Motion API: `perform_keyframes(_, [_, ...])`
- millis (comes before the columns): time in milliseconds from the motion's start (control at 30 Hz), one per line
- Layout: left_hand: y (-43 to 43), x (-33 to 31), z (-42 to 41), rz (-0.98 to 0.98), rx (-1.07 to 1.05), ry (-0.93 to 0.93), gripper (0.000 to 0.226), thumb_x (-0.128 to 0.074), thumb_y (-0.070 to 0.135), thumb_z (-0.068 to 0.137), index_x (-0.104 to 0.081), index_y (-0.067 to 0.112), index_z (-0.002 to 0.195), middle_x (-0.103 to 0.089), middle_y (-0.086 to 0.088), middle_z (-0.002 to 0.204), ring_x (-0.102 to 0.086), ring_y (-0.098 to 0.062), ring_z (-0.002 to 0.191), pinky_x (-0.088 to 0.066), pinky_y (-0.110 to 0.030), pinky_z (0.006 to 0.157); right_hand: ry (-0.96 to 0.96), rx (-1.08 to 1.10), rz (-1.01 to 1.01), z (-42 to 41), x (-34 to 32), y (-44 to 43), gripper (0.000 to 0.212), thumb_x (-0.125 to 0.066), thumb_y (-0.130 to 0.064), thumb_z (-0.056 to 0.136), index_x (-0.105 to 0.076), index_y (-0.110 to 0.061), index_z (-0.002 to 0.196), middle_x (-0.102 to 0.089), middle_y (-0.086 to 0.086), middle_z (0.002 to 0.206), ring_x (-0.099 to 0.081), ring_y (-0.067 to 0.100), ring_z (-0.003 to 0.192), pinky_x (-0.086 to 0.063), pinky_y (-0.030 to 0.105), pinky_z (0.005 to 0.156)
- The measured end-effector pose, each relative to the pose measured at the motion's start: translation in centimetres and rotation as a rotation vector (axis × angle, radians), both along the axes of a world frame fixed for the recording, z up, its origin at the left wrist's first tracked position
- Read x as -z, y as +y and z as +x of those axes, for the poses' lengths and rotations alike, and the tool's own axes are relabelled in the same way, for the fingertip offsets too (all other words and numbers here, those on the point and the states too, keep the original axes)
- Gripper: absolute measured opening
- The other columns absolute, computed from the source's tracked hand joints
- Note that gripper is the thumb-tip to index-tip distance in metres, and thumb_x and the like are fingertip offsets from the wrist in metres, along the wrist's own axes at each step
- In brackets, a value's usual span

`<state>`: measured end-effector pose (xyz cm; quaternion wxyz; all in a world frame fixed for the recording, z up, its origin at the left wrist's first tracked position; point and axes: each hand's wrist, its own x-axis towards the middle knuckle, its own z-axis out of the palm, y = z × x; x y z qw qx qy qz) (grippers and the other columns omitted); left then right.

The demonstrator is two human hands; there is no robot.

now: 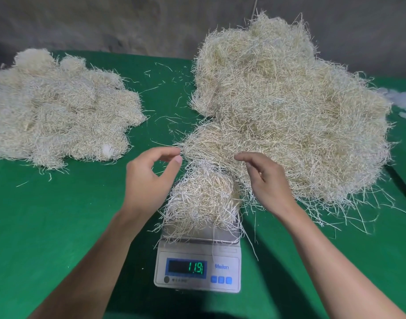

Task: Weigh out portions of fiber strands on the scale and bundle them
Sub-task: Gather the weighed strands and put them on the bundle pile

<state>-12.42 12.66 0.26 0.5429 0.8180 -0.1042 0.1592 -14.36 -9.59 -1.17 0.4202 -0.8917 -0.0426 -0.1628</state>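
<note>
A small white digital scale [198, 270] stands at the front middle of the green table, its display reading 11.9. A clump of pale fiber strands [199, 203] lies on its pan. Just behind it spreads a big loose heap of strands [289, 107]. My left hand [151, 178] hovers left of the clump, thumb and forefinger nearly meeting at the heap's edge, perhaps with a few thin strands between them. My right hand [264, 178] hangs over the heap's near edge, fingers loosely curved, holding nothing I can see.
A second pile of fiber bunches [57, 111] lies at the left of the green table [59, 226]. Stray strands are scattered between the piles and around the scale. A grey wall rises behind. White fluff [404, 102] shows at the right edge.
</note>
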Motion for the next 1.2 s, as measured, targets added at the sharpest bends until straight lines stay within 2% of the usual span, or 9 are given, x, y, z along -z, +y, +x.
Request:
perform_keyframes(467, [0.0, 0.9, 0.6, 0.029, -0.029, 0.014, 0.023, -0.065, 0.014, 0.086, -0.064, 0.037, 0.087, -0.065, 0.024, 0.087, -0.059, 0.011, 0.086, -0.039, 0.000, 0.074, 0.038, -0.010, 0.003, 0.5, 0.9, -0.1, 0.029, -0.044, 0.002, 0.095, -0.066, -0.010, 0.111, -0.058, -0.008, 0.109, -0.051, 0.002, 0.102, -0.029, -0.002, 0.088])
perform_keyframes(600, [0.0, 1.8, 1.1, 0.055, -0.048, 0.077, 0.016, -0.063, 0.014, 0.087, -0.068, 0.028, 0.093, -0.064, 0.022, 0.088, -0.058, 0.013, 0.084, -0.041, -0.002, 0.074, 0.083, 0.007, 0.027, 0.8, 1.9, -0.4, 0.028, -0.044, -0.002, 0.096, -0.064, -0.012, 0.113, -0.058, -0.009, 0.111, -0.054, 0.009, 0.110, -0.037, 0.020, 0.099])
perform_keyframes(700, [0.1, 2.9, 1.6, 0.175, -0.060, 0.168, 0.022, -0.058, 0.017, 0.091, -0.066, 0.017, 0.111, -0.065, 0.012, 0.101, -0.057, 0.005, 0.091, -0.045, -0.018, 0.086, 0.187, 0.009, 0.050, 1.2, 3.3, -0.6, 0.032, -0.046, -0.021, 0.098, -0.051, -0.019, 0.130, -0.051, -0.007, 0.131, -0.046, 0.012, 0.122, -0.036, 0.040, 0.107])
perform_keyframes(833, [-0.2, 5.3, 1.9, 0.365, 0.023, 0.535, 0.045, -0.045, 0.028, 0.098, -0.040, 0.016, 0.141, -0.050, -0.006, 0.136, -0.055, -0.020, 0.113, -0.044, -0.040, 0.099, 0.481, -0.111, 0.137, 0.9, 5.5, 0.3, 0.086, -0.040, -0.074, 0.080, -0.001, -0.040, 0.148, 0.001, -0.010, 0.158, -0.005, 0.015, 0.144, -0.014, 0.049, 0.115])
perform_keyframes(900, [-1.1, 6.3, 1.1, 0.300, 0.078, 0.637, 0.044, -0.042, 0.025, 0.099, -0.038, 0.016, 0.142, -0.052, -0.013, 0.134, -0.060, -0.027, 0.102, -0.052, -0.042, 0.088, 0.550, -0.158, 0.167, 0.6, 6.4, 1.5, 0.102, -0.038, -0.090, 0.063, 0.012, -0.051, 0.143, 0.014, -0.016, 0.155, 0.008, 0.012, 0.144, -0.008, 0.055, 0.115])
perform_keyframes(933, [-1.6, 6.9, 0.7, 0.267, 0.090, 0.629, 0.042, -0.043, 0.022, 0.099, -0.040, 0.014, 0.141, -0.053, -0.014, 0.133, -0.059, -0.031, 0.107, -0.050, -0.045, 0.091, 0.566, -0.172, 0.180, 0.5, 6.7, 2.3, 0.105, -0.040, -0.092, 0.057, 0.013, -0.055, 0.140, 0.016, -0.017, 0.154, 0.010, 0.012, 0.144, -0.008, 0.057, 0.114])
perform_keyframes(1000, [-2.4, 7.7, 0.3, 0.186, 0.071, 0.603, 0.041, -0.045, 0.019, 0.098, -0.043, 0.011, 0.138, -0.052, -0.010, 0.136, -0.051, -0.026, 0.120, -0.042, -0.043, 0.099, 0.566, -0.176, 0.234, 0.7, 7.0, 3.7, 0.106, -0.054, -0.086, 0.056, 0.011, -0.062, 0.136, 0.015, -0.018, 0.155, 0.009, 0.012, 0.144, -0.011, 0.060, 0.113])
perform_keyframes(1100, [-3.6, 7.0, 0.6, -0.072, 0.030, 0.681, 0.040, -0.045, 0.007, 0.096, -0.047, 0.011, 0.136, -0.047, -0.002, 0.140, -0.045, -0.016, 0.122, -0.039, -0.035, 0.099, 0.521, -0.186, 0.328, 1.1, 6.8, 5.4, 0.102, -0.071, -0.067, 0.056, -0.001, -0.072, 0.130, 0.009, -0.017, 0.156, 0.003, 0.012, 0.144, -0.015, 0.058, 0.113])
perform_keyframes(1200, [-4.6, 5.4, 1.6, -0.314, 0.102, 0.763, 0.032, -0.040, -0.003, 0.095, -0.052, 0.002, 0.124, -0.052, -0.014, 0.133, -0.054, -0.027, 0.117, -0.046, -0.034, 0.088, 0.448, -0.128, 0.390, 1.9, 6.2, 6.2, 0.082, -0.071, -0.060, 0.056, -0.020, -0.078, 0.117, -0.013, -0.021, 0.152, -0.017, 0.008, 0.139, -0.025, 0.047, 0.111])
